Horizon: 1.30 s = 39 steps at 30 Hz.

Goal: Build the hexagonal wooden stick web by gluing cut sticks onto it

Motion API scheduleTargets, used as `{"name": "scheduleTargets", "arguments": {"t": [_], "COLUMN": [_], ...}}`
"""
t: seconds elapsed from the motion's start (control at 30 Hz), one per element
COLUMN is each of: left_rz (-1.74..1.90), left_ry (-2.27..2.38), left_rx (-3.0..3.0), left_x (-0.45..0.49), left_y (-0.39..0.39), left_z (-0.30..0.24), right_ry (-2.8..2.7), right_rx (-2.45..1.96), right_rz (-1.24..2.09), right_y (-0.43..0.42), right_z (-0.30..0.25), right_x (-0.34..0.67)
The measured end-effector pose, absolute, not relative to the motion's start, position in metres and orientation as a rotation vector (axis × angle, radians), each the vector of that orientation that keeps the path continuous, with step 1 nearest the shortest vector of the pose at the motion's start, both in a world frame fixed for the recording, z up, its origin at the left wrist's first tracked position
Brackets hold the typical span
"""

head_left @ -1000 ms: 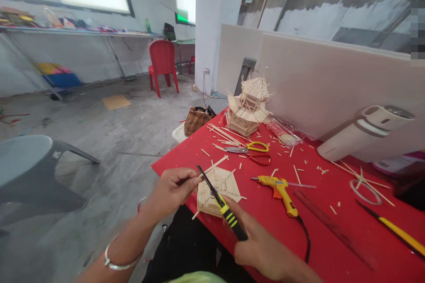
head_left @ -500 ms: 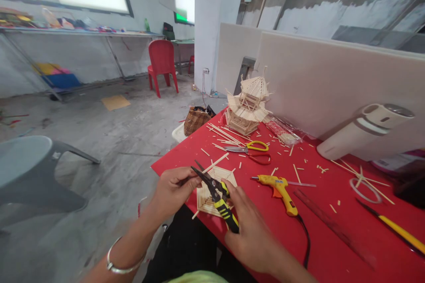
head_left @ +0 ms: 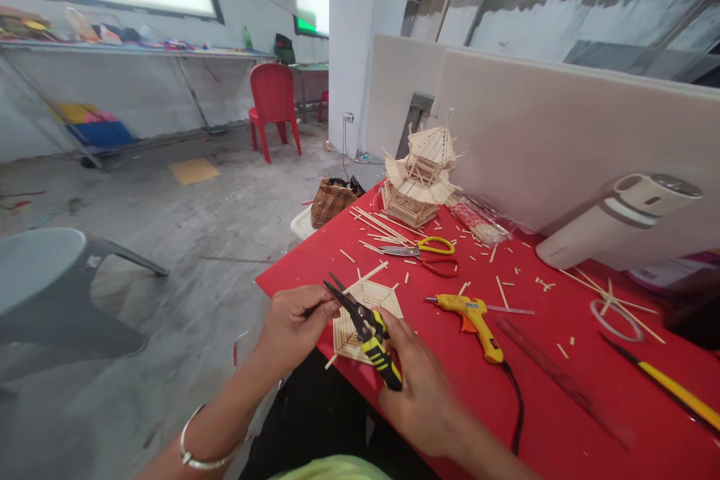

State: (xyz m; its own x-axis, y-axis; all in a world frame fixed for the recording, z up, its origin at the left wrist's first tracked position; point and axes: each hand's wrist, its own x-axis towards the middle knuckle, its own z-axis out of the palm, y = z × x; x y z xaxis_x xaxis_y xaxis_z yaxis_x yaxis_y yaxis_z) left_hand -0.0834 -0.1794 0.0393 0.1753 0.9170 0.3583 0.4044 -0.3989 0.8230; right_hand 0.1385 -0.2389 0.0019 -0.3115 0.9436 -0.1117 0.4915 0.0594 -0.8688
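My left hand (head_left: pixel 297 317) is closed in a pinch on a thin wooden stick (head_left: pixel 368 273), which runs between the blades of the snips and points away to the right. In my right hand (head_left: pixel 419 382) are black-and-yellow snips (head_left: pixel 368 341), their blades parted around the stick close to my left fingertips. Below both hands, a six-sided panel of wooden sticks (head_left: pixel 379 292) lies at the near edge of the red table (head_left: pixel 304 270); the snips and fingers hide part of it.
A stick-built pagoda (head_left: pixel 419 180) stands at the table's far end. Scissors (head_left: pixel 419 249), a yellow glue gun (head_left: pixel 472 322) with a cord, a yellow-handled knife (head_left: pixel 669 386), a white bottle (head_left: pixel 613 221) and several stick offcuts lie across the table. A grey stool (head_left: pixel 50 292) is on the left.
Hardly anything differs. The whole view has shifted slightly, while both hands keep the same hold on the stick and the snips.
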Motion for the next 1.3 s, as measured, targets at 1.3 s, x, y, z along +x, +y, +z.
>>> {"name": "scheduleTargets", "arguments": {"t": [1.3], "left_rz": [1.030], "left_ry": [1.159], "left_rx": [1.005], "left_x": [-0.087], "left_y": [-0.126], "left_z": [0.016], "right_ry": [-0.318], "right_rx": [-0.891], "right_rz": [2.299], "right_y": [-0.206], "right_z": [0.019], "right_x": [0.152]}}
